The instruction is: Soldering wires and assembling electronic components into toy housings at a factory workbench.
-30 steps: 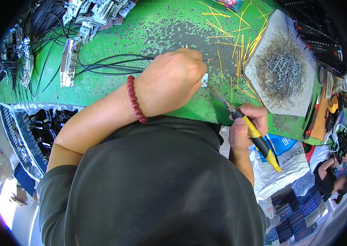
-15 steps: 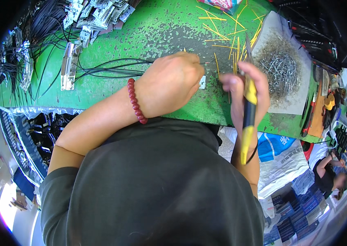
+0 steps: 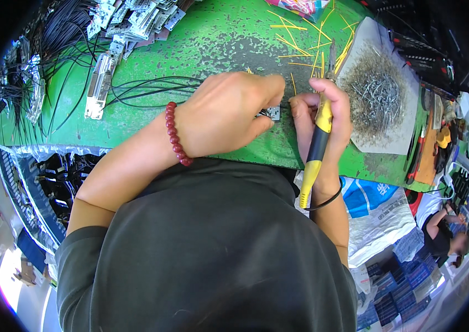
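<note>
My right hand [image 3: 331, 116] grips a yellow-and-black soldering iron [image 3: 319, 135]. Its dark metal tip points away from me, and a black cord runs from its rear end past my wrist. My left hand [image 3: 231, 113], with a dark red bead bracelet at the wrist, is bent over a small pale plate [image 3: 272, 113] on the green table. Thumb and forefinger lie on either side of the plate; the other fingertips are hidden. Black wires [image 3: 157, 88] run from under this hand to a row of silvery metal pieces [image 3: 100, 86] at the left.
Thin yellow wires [image 3: 292, 41] lie scattered across the far side of the green table [image 3: 201, 55]. On the right, a grey sheet [image 3: 386, 145] bears a heap of metal scraps [image 3: 378, 91]. Metal plates [image 3: 146, 19] are piled at the far left; hand tools [image 3: 423, 144] lie along the right edge.
My right hand has moved slightly left, the iron's rear end swinging left. My left thumb and forefinger have parted, showing more of the plate. The metal row has shifted slightly.
</note>
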Demonstrator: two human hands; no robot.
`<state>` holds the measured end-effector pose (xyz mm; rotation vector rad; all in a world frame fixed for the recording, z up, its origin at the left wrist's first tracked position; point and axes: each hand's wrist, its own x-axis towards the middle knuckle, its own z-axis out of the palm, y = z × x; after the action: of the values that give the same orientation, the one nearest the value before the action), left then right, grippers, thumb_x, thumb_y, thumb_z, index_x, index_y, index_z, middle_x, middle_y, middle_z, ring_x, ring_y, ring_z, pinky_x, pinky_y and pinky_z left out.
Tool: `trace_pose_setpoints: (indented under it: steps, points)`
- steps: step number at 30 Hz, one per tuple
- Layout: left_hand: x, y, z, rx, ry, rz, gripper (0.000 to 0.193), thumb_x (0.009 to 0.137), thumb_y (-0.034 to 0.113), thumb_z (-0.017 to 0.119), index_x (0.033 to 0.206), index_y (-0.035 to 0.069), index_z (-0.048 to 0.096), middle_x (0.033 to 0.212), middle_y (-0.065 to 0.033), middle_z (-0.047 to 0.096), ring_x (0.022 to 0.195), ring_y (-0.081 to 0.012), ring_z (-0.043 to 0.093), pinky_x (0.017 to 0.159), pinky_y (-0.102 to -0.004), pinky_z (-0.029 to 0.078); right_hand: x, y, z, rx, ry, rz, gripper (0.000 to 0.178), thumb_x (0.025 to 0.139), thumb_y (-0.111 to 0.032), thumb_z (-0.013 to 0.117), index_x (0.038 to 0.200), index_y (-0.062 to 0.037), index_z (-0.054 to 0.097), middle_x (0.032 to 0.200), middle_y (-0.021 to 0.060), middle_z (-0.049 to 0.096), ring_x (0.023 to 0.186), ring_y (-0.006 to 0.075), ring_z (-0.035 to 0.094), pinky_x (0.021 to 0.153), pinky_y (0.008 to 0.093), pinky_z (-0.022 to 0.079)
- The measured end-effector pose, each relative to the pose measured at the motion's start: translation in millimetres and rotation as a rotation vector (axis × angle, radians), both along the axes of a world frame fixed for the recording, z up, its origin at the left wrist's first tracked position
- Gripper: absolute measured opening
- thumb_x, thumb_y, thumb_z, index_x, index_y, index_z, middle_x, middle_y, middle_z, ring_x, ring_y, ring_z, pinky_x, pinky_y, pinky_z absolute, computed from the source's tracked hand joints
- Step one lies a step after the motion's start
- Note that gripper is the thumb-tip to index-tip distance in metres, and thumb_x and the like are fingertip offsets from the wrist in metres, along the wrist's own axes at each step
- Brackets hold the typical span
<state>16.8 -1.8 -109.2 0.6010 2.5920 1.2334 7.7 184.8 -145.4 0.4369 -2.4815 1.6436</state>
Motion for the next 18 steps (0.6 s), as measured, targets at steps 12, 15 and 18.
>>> trace_pose_setpoints:
  steps: [12,15,18]
  points:
    - [3.3,9.6,-9.8,-0.023,0.055,0.130,0.013,0.078,0.009,0.064,0.077,0.003,0.053,0.069,-0.0122,0.057,0.066,-0.0336,0.058,0.058,-0.0419,0.045,24.2,8.8,-3.6,-0.121,-0.038,0.037,0.040,0.074,0.014,0.067,0.109,-0.0027,0.057,0.088,0.0120,0.068,0.078,0.0168,0.070,0.065,0.0252,0.054]
    - [4.2,10.2,-10.6,-0.058,0.084,0.118,0.012,0.078,0.009,0.065,0.077,0.004,0.054,0.069,-0.0118,0.056,0.066,-0.0331,0.057,0.058,-0.0413,0.045,21.8,7.4,-5.1,-0.157,-0.026,0.056,0.040,0.075,0.014,0.066,0.110,-0.0020,0.056,0.093,0.0133,0.067,0.079,0.0184,0.071,0.066,0.0262,0.055]
    - [4.6,10.4,-10.7,-0.048,0.093,0.124,0.012,0.077,0.009,0.065,0.078,0.004,0.054,0.069,-0.0113,0.056,0.067,-0.0325,0.058,0.058,-0.0408,0.045,18.3,7.4,-1.5,-0.086,0.044,0.096,0.039,0.076,0.014,0.065,0.110,-0.0011,0.056,0.095,0.0135,0.065,0.080,0.0187,0.071,0.065,0.0263,0.055]
